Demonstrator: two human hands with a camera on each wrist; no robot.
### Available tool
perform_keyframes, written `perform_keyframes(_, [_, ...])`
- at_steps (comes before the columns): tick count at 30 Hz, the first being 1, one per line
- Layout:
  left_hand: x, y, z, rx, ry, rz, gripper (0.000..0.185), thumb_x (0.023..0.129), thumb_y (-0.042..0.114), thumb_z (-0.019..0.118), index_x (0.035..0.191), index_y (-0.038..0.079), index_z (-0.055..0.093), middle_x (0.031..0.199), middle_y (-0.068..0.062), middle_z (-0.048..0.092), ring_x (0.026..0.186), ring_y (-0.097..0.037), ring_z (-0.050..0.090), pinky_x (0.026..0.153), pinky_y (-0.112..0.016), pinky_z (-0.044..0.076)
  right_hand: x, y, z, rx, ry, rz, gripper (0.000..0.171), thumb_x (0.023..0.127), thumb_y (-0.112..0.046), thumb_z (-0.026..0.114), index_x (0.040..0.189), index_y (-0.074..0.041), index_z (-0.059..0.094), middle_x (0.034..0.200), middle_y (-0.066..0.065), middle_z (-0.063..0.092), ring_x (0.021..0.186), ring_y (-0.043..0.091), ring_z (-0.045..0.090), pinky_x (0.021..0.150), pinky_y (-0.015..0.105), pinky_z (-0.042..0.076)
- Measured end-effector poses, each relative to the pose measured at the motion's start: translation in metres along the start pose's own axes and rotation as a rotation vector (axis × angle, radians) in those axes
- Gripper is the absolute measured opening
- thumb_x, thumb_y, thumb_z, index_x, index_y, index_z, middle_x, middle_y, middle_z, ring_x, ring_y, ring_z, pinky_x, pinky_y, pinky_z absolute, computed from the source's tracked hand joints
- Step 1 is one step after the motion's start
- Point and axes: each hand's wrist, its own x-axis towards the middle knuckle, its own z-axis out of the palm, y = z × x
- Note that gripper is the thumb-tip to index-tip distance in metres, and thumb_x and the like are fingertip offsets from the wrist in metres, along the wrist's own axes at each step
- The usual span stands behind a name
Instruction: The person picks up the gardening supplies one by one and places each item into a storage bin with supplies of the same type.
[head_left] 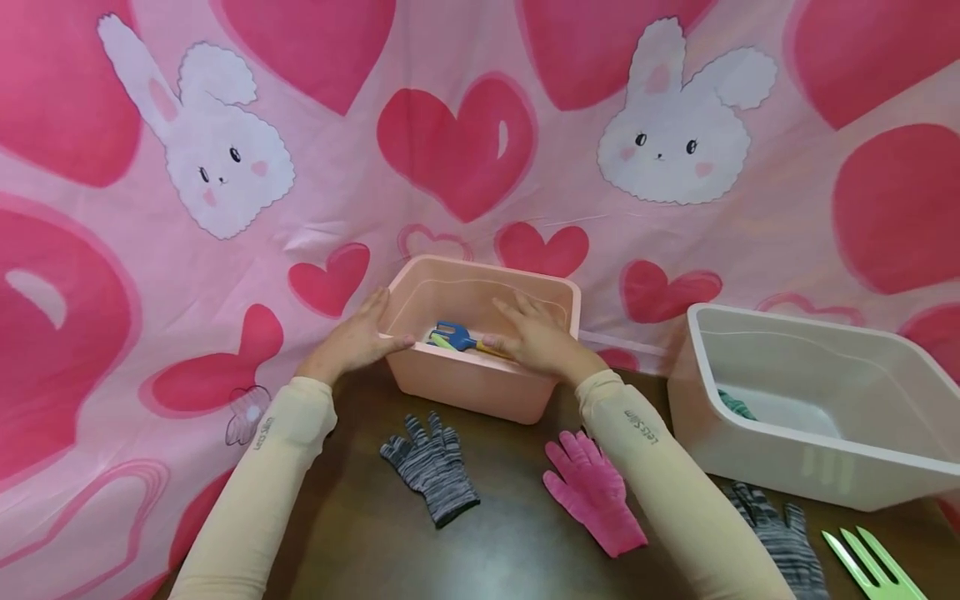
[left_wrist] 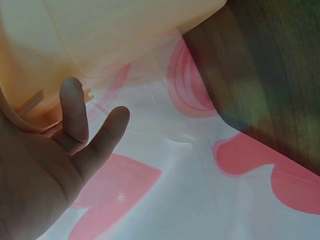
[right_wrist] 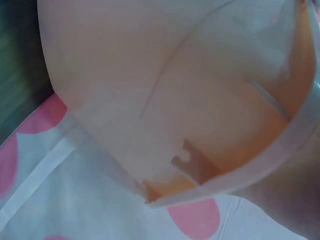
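L hand (head_left: 356, 342) at L end of peach plastic bin (head_left: 465, 387), fingers loosely spread along rim, thumb out over front corner; grip relaxed, not clenched. R hand (head_left: 536, 333) reaches over R front corner into same bin, fingers spread, grip released; thumb tip right by yellow handle of blue-headed hand fork (head_left: 452, 336), can't tell if touching. Fork lies in bin w/ lt-green piece (head_left: 441, 342) beside it. Bin's on worktop (head_left: 510, 558). In front: grey striped knit glove (head_left: 435, 471), pink glove (head_left: 596, 492) to its R. Off R: white bin (head_left: 750, 454) w/ dk-green item (head_left: 737, 405) inside; 2nd striped glove (head_left: 783, 546) & green pronged tool (head_left: 873, 567) nearer.
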Motion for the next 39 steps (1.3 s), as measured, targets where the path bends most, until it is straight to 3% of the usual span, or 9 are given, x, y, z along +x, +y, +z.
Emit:
perform_keyframes(7, [0.000,-0.001,-0.002,0.005,-0.002,-0.009,0.121,0.082,0.077,0.060,0.163,0.008,0.000,0.168,-0.015,0.002,0.153,-0.038,0.005,0.118,-0.060,0.016,-0.010,0.001,-0.004,-0.025,0.024,-0.028,0.081,0.096,-0.059,0.057,0.162,-0.024,0.027,0.167,0.015,0.014,0.152,0.040,0.010,0.117,0.065,0.013])
perform_keyframes(15, [-0.002,-0.002,0.002,-0.018,-0.004,-0.030,0.120,0.082,0.073,0.065,0.163,0.012,0.001,0.169,-0.013,0.002,0.153,-0.038,0.006,0.117,-0.061,0.018,-0.025,0.001,-0.006,-0.093,0.025,-0.018,0.084,0.093,-0.064,0.057,0.162,-0.025,0.028,0.167,0.011,0.016,0.151,0.041,0.012,0.115,0.069,0.009])
perform_keyframes(22, [0.000,-0.003,0.002,-0.018,0.002,-0.020,0.115,0.086,0.066,0.066,0.163,0.011,0.000,0.169,-0.014,0.002,0.153,-0.038,0.006,0.117,-0.061,0.017,-0.036,0.003,-0.007,-0.167,0.038,-0.016,0.086,0.093,-0.064,0.058,0.162,-0.023,0.028,0.165,0.016,0.020,0.150,0.042,0.012,0.113,0.073,0.008])
perform_keyframes(39, [0.000,-0.003,0.002,-0.022,-0.009,-0.031,0.116,0.087,0.066,0.065,0.163,0.011,-0.002,0.168,-0.016,0.001,0.152,-0.041,0.005,0.116,-0.064,0.015,-0.071,0.022,-0.010,-0.178,0.065,0.045,0.092,0.090,-0.069,0.056,0.163,-0.024,0.023,0.167,0.017,0.013,0.150,0.047,0.008,0.114,0.070,0.011])
